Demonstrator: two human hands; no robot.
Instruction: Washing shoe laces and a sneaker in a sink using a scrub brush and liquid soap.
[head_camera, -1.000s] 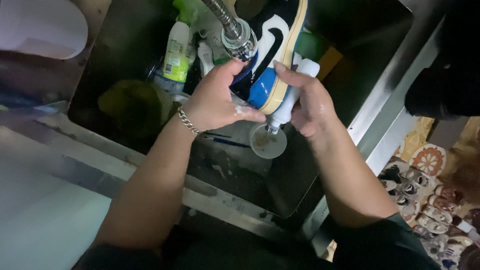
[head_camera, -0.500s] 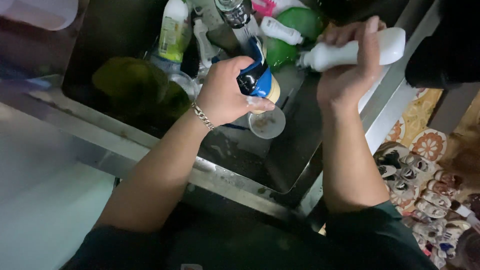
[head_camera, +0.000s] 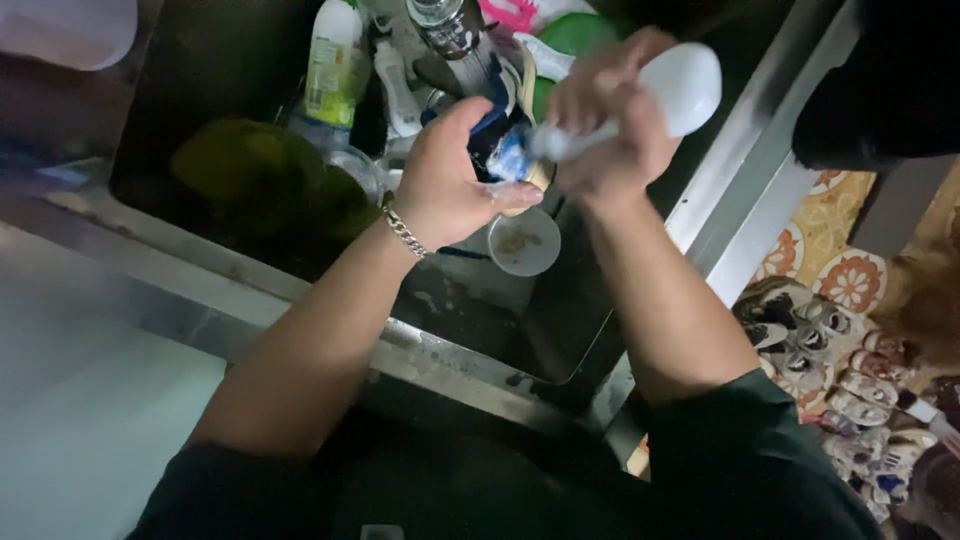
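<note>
1. L hand (head_camera: 452, 180) is over the steel sink (head_camera: 300, 290), about mid-basin. It cups a dark shoe w/ blue patch and tan sole edge (head_camera: 508, 160), which sits just under the tap.
2. R hand (head_camera: 605, 135) is just right of the shoe, nearer the sink's right rim. It grips a white plastic squeeze bottle (head_camera: 685, 85).
3. Key relation: the bottle's long axis runs from upper right down to lower left. Its narrow nozzle end points at the shoe's blue patch and is touching it or very near; can't tell which.
4. L fingers are curled round the shoe w/ the thumb on the near side, a firm wrap and not fully closed.
5. R fingers are closed tight round the bottle's neck, the fat end sticking out past the hand.
6. Both hands are close together, almost touching at the shoe.
7. A small round white dish (head_camera: 524, 242) lies on the sink floor just below the hands. A green-label bottle (head_camera: 330, 65) stands at the back edge.
</note>
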